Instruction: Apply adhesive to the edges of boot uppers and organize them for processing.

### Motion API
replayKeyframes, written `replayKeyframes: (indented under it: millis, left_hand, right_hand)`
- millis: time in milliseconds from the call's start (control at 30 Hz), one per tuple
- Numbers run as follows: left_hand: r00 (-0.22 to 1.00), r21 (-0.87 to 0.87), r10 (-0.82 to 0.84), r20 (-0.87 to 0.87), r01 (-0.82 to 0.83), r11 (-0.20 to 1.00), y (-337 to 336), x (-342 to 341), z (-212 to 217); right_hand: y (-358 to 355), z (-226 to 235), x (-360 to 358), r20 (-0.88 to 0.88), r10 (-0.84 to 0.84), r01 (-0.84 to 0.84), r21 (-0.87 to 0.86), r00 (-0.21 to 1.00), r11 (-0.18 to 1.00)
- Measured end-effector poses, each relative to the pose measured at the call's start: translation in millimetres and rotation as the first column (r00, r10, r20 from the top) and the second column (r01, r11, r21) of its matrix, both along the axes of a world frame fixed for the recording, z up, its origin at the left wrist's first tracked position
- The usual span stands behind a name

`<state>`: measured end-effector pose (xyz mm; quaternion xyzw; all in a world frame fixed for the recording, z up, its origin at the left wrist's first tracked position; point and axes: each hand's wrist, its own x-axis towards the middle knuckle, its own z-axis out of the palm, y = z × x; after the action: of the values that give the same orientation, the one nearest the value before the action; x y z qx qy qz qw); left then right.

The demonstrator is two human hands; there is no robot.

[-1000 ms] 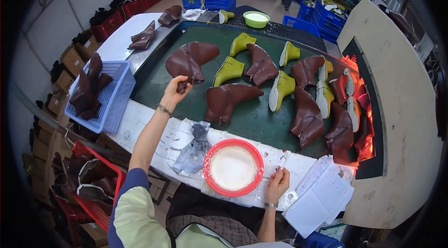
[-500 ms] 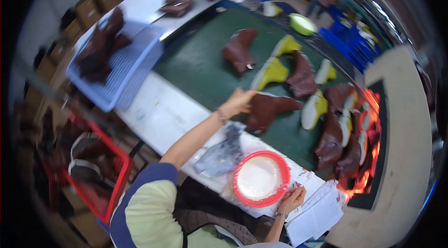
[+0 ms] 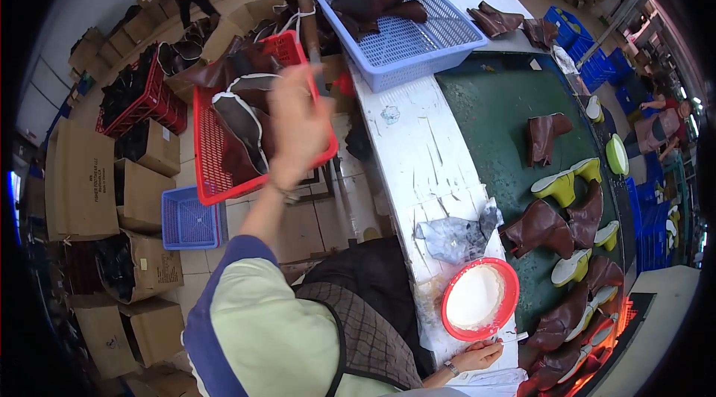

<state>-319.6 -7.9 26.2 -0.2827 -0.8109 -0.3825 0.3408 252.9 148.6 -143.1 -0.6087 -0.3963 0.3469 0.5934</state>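
My left hand point(image 3: 298, 124), smeared by motion, is over the red basket point(image 3: 207, 194) on the left; its fingers cannot be made out. Inside that basket lie brown leather boot uppers point(image 3: 240, 158), one with a grey, white-edged bottom point(image 3: 240, 124) turned up. Close by the near rim of a red bowl point(image 3: 513, 285) of white paste point(image 3: 474, 297), my right hand point(image 3: 477, 357) rests with curled fingers. A thin pale stick point(image 3: 516, 337) juts from them; its kind is unclear. Brown boots point(image 3: 538, 228) and yellow-green soles point(image 3: 556, 188) lie on the green belt point(image 3: 485, 113).
A blue basket point(image 3: 418, 65) with brown boots stands on the white table point(image 3: 418, 143). A stained grey cloth point(image 3: 455, 239) lies beside the bowl. Cartons point(image 3: 80, 177) and a small blue crate point(image 3: 195, 236) fill the left floor. An orange glow point(image 3: 626, 315) shows at the right. Two people stand farther off.
My left hand has left the brown boot on the green belt and swung left to the red basket. The view has turned left. My right hand stays by the bowl.
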Motion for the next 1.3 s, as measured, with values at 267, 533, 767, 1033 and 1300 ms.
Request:
replayKeyframes:
  millis: [267, 533, 767, 1033, 1300]
  left_hand:
    - [0.707, -0.007, -0.001, 0.707, 0.009, 1.000, -198.2, -88.6, -88.4]
    - [0.882, -0.120, 0.337, 0.330, -0.315, 0.942, -84.5, -39.1, 17.0]
    - [0.340, 0.420, -0.819, 0.462, 0.729, 0.540, 67.1, 41.5, 19.1]
    - [-0.278, 0.476, -0.642, 0.714, 0.865, 0.155, 138.0, 161.6, 32.3]
    - [-0.368, 0.449, -0.469, 0.803, 0.891, 0.071, 155.2, 161.1, 57.1]
  right_hand:
    - [-2.7, 11.5, -13.3, 0.084, -0.059, 0.063, -0.044, 0.995, 0.997]
    - [-4.8, 8.4, -13.7, 0.005, -0.035, 0.035, 0.026, 0.999, 0.999]
    - [-5.8, 49.5, -13.4, 0.051, 0.071, -0.070, -0.036, 0.996, 0.997]
    - [2.7, 124.6, -77.9, 0.945, 0.322, -0.356, -0.285, 0.049, 0.890]
    - [-22.0, 149.4, -48.7, 0.906, 0.367, -0.255, -0.311, 0.213, 0.916]
